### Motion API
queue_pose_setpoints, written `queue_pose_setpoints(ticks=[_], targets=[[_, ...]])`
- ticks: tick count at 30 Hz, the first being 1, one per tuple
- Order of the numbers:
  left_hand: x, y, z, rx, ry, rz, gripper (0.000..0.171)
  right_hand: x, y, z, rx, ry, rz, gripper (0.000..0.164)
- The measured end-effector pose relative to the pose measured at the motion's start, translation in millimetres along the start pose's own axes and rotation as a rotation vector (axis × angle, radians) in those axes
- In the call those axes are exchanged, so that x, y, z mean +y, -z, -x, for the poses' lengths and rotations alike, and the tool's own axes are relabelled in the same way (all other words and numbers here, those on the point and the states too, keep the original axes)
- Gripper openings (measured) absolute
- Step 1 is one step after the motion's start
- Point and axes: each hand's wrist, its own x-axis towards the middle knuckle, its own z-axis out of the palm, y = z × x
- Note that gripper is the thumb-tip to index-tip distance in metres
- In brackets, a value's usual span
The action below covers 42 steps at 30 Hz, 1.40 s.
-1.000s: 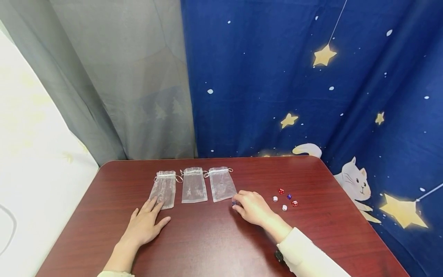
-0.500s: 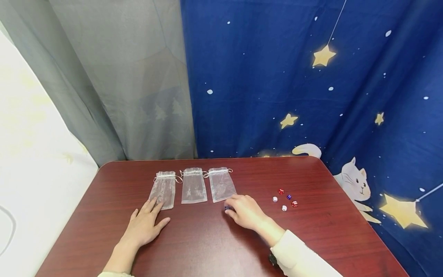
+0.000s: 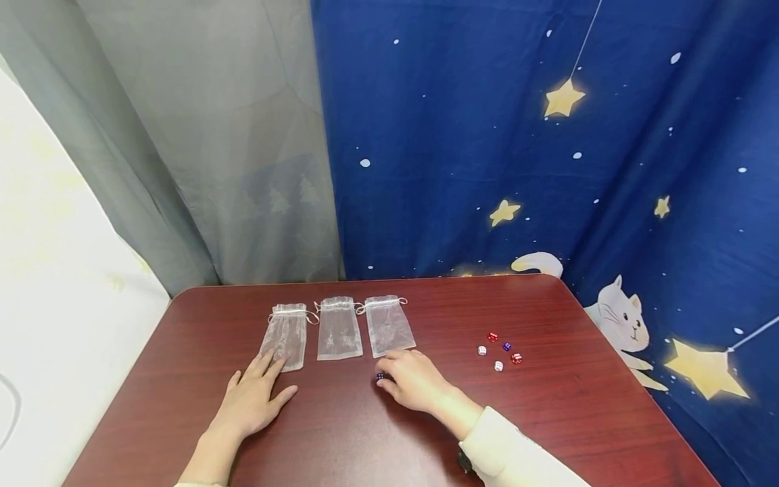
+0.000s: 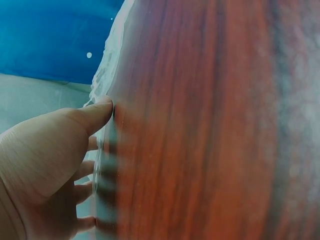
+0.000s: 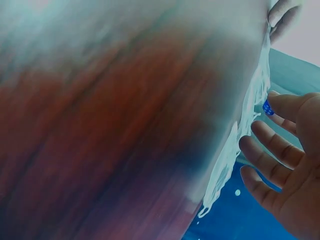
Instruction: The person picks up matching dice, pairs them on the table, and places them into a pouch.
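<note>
Between thumb and index finger my right hand [image 3: 414, 382] pinches a blue die [image 3: 380, 376], low over the table in front of the right-hand pouch. The right wrist view shows the same blue die [image 5: 268, 107] at the thumb tip, the other fingers spread apart. My left hand [image 3: 249, 402] lies flat with fingers extended, its fingertips on the lower end of the left sheer drawstring pouch [image 3: 289, 335]. A middle pouch [image 3: 339, 331] and a right pouch [image 3: 388, 326] lie flat beside it, their white cords at the far end.
To the right lies a loose group of dice: a red die [image 3: 492, 337], a second red die [image 3: 516, 358], a blue die [image 3: 507, 346], a white die [image 3: 482, 350] and another white die [image 3: 498, 366]. Curtains hang behind the reddish-brown table [image 3: 341, 433].
My right hand has moved left and a little nearer with the blue die pinched in it. The left hand, the pouches and the other dice have stayed in place.
</note>
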Motion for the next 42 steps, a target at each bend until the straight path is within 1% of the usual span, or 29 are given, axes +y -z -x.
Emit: queue_pose_setpoints(ticks=[8,15,24,32,36,42], targets=[[-1.6,-2.9,3.1,0.007,0.000,-0.005,0.064,-13,-7,-7,-0.062,0.020,0.052,0.011],[-0.9,-3.9,6.6,0.016,-0.005,-0.008,0.064,-23,-11,-8,-0.100,0.036,0.081,0.012],[-1.1,-4.2,4.2,0.023,-0.007,-0.008,0.064,-30,-11,-14,-0.124,0.045,0.087,0.014],[-1.7,-5.4,3.5,0.022,-0.008,-0.004,0.065,-33,-14,-15,-0.155,0.046,0.094,0.016],[-2.1,-5.3,3.7,0.021,-0.004,-0.005,0.065,-33,-15,-15,-0.146,0.048,0.096,0.018],[-2.2,-4.9,2.7,0.018,-0.002,-0.009,0.065,-29,-12,-11,-0.079,0.027,0.067,0.024]])
